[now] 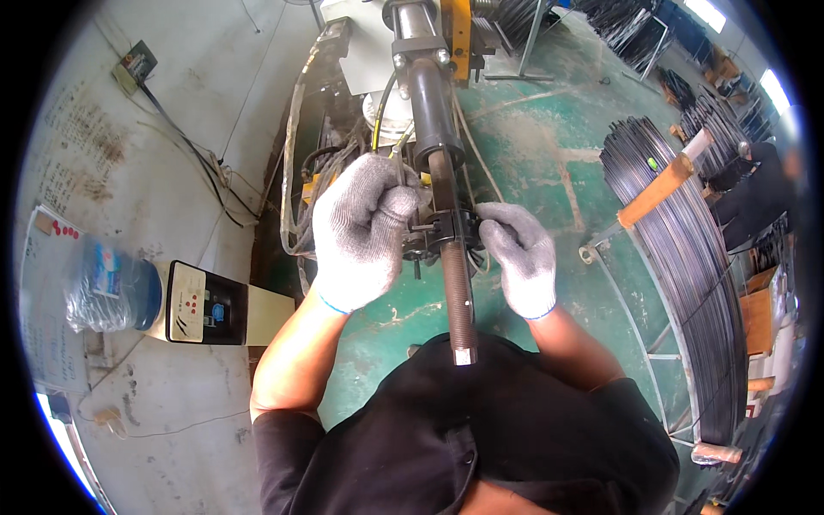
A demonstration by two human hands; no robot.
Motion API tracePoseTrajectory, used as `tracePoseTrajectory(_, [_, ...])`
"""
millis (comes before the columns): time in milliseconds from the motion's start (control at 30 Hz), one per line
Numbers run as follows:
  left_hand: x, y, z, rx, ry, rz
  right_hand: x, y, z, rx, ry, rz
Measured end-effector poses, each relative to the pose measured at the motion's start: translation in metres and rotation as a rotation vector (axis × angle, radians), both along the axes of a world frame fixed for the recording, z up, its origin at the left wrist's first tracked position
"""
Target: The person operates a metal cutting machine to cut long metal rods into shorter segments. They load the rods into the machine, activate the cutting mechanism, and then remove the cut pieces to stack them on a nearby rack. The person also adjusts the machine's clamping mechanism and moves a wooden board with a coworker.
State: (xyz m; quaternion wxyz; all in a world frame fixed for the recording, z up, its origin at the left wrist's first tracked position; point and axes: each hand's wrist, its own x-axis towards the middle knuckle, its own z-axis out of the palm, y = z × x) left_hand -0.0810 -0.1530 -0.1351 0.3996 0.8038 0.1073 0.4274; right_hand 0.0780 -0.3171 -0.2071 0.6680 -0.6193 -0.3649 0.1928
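A black clamp collar [452,227] with bolts sits around a long threaded steel rod [458,296], which points toward my body. My left hand [360,236], in a grey-white knit glove, is beside the collar on its left. Its fingers are curled closed, and a thin metal rod [401,172] stands out from them; the rest of it is hidden. On the collar's other side is my right hand [519,257], gloved the same way, with bent fingers pressed together against the collar's edge. Beyond the collar, the shaft runs into a dark cylinder [433,103] of the machine.
Hoses and cables [296,172] hang by the machine's left side. A water dispenser [206,305] with a plastic-wrapped bottle stands along the left wall. On the right, a metal rack [644,318] carries bundled dark rods [678,249]. A person in dark clothes [755,197] is at the far right.
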Motion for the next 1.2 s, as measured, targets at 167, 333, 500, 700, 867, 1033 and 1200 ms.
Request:
tracePoseTrajectory(167, [-0.002,0.002,-0.001,0.068,0.016,-0.016,0.012,0.004,0.027,0.137,-0.128,-0.012])
tracePoseTrajectory(333, [-0.004,-0.016,0.000,-0.007,-0.020,0.071,0.018,0.033,0.111,0.291,-0.513,0.279])
tracePoseTrajectory(500, [-0.006,-0.029,-0.009,-0.250,-0.101,-0.039,-0.011,0.049,0.118,0.326,-0.643,0.394])
tracePoseTrajectory(700, [0.007,-0.051,-0.005,-0.407,-0.245,0.036,-0.007,0.060,0.119,0.285,-0.453,0.462])
tracePoseTrajectory(867, [0.007,-0.048,-0.004,-0.286,-0.123,0.224,0.004,0.061,0.116,0.340,-0.363,0.522])
tracePoseTrajectory(1033, [0.016,-0.044,0.005,-0.331,-0.144,0.101,0.040,0.049,0.047,0.309,-0.175,0.120])
tracePoseTrajectory(1200, [0.023,-0.040,0.018,-0.344,-0.151,0.128,0.023,0.060,-0.007,0.040,0.528,0.211])
